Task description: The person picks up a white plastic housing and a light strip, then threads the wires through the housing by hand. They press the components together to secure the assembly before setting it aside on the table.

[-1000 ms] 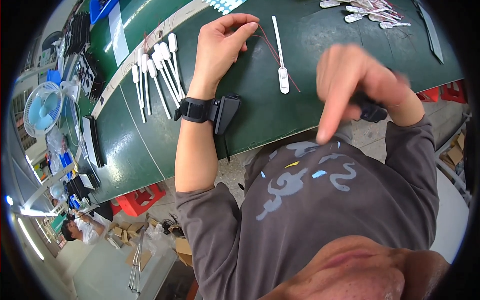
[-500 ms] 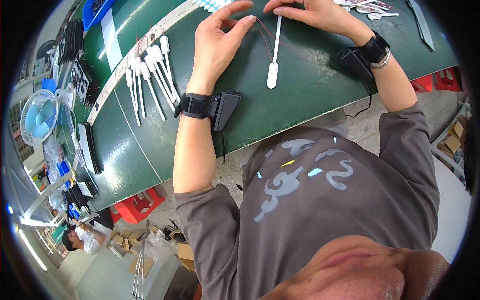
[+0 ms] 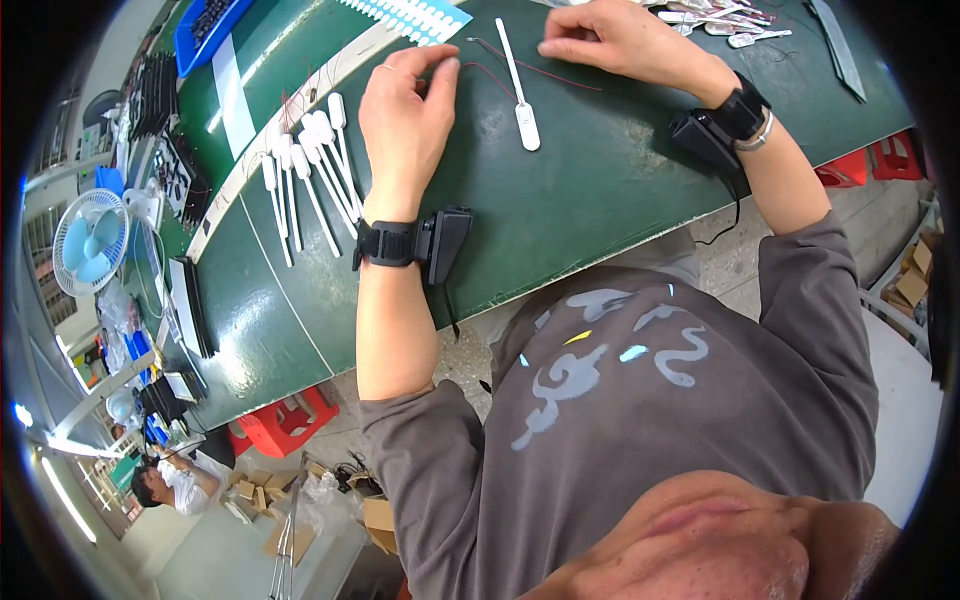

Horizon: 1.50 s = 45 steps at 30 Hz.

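Note:
A thin white stick with a rounded, wider end point(image 3: 527, 128) lies on the green table between my hands, its narrow end pointing away from me. My left hand point(image 3: 405, 115) is left of it, with thumb and forefinger closed at the end of a thin red wire point(image 3: 490, 78) that runs to the stick. Another dark red wire point(image 3: 550, 74) stretches from near the stick's middle toward the right. My right hand point(image 3: 620, 40) hovers beyond and to the right of the stick, thumb and curled fingers apart, nothing visible between them.
Several similar white sticks point(image 3: 318, 170) with red wires lie left of my left arm. More wired pieces point(image 3: 715, 18) are piled at the far right, near a grey strip point(image 3: 835, 50). A blue-and-white dotted sheet point(image 3: 420, 18) and a blue bin point(image 3: 205, 30) are at the back.
My left hand has drawn back leftward and toward me with the wire end. My right hand has let go of the stick, which has shifted left and tilted.

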Tool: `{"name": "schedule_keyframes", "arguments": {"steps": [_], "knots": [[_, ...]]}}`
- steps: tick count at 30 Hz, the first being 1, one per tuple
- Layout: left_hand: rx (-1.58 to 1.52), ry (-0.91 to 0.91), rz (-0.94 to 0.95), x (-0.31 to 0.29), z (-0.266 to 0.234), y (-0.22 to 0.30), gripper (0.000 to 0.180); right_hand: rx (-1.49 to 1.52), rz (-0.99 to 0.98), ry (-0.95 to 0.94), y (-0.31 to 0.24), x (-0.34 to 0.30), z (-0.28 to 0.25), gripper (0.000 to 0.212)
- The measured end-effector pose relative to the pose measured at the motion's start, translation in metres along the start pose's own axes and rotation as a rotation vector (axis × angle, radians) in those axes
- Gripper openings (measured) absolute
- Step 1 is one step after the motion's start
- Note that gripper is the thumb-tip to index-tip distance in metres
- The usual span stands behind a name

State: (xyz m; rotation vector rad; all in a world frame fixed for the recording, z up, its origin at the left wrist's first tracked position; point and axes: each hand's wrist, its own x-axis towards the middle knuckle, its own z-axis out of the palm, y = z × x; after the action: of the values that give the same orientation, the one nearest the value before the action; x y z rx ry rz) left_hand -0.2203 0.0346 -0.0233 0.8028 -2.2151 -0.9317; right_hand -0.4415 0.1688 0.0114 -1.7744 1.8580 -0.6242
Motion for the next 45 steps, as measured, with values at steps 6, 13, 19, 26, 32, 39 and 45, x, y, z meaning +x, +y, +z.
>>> {"name": "schedule_keyframes", "arguments": {"steps": [6, 13, 19, 26, 32, 39, 45], "knots": [[0.355, -0.102, 0.361, -0.009, 0.004, -0.006, 0.018, -0.123, 0.198, -0.306, -0.025, -0.003, -0.008, 0.02], [0.37, -0.201, 0.405, -0.013, -0.001, 0.007, 0.012, 0.536, 0.04, -0.44, -0.019, -0.005, 0.008, 0.021], [0.315, -0.262, 0.388, -0.016, -0.004, 0.013, 0.01, 0.329, -0.334, 0.088, 0.005, 0.006, 0.025, 0.012], [0.339, -0.288, 0.429, -0.018, -0.004, 0.016, 0.01, -0.096, -0.898, 0.226, 0.022, 0.02, 0.03, 0.017], [0.382, -0.295, 0.457, -0.021, -0.002, 0.018, 0.01, -0.067, -0.818, 0.139, 0.02, 0.02, 0.032, 0.014], [0.43, -0.288, 0.485, -0.022, 0.002, 0.022, 0.009, -0.156, -0.912, 0.235, 0.025, 0.02, 0.032, 0.012], [0.423, -0.351, 0.492, -0.018, 0.002, 0.026, 0.01, -0.166, -0.934, 0.249, 0.023, 0.019, 0.03, 0.01]]}}
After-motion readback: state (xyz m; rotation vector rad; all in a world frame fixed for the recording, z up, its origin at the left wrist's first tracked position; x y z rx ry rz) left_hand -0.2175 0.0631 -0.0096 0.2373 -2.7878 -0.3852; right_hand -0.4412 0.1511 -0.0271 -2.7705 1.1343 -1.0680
